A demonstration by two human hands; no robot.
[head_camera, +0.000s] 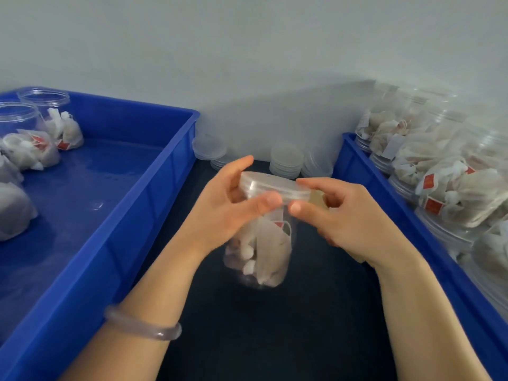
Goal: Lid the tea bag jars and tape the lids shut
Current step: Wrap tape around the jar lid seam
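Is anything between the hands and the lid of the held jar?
Nothing visible does. The left hand and right hand both grip the lid directly, and it sits on the jar.

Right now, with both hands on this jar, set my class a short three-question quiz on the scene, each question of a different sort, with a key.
1. True or false: the jar has a lid on it, gripped by the left hand and right hand.
2. Where do the spare lids stand? A) in the right hand B) on the dark table, by the wall C) on top of the jar
3. Fill in: the bracelet sits on the ___ wrist.
Key: 1 true; 2 B; 3 left.
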